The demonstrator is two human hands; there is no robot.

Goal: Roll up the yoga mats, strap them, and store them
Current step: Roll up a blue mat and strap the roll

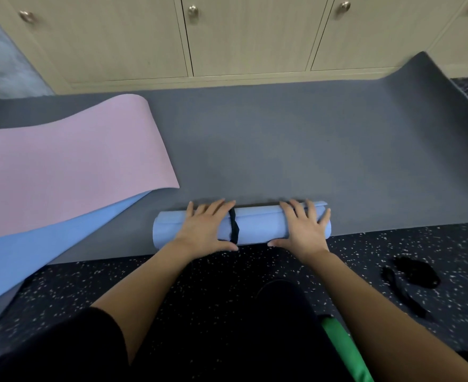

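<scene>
Blue foam, wound into a tight roll, is the rolled mat [257,226] under both my palms. It lies crosswise at the near edge of the grey mat [282,147], which is spread flat on the speckled floor [365,255] and curls up at its far right corner. A black strap [234,226] circles the roll a little left of its middle, twisted where it crosses the top. My left hand [205,228] rests on the roll just left of that strap, fingers straight and spread over the far side, thumb stretched along the near side; it lies flat, not clenched, grasping nothing. My right hand [303,226] sits the same way toward the roll's right end, fingers fanned and straight, thumb pointing in toward the other thumb, pressing flat and closed around nothing. At the grey mat's left side a pink mat [70,161] lies partly over it, its far end lifted in a curve, with a blue layer [34,252] showing below its near edge; I cannot tell whether that is its underside or a separate mat. On the floor to my right, well apart from the roll, lies a loose black strap [412,277] in a heap. Beyond the grey mat's far edge stand pale wooden cabinets [241,37] with round metal knobs [193,11]. Something green [343,351] shows by my right forearm.
</scene>
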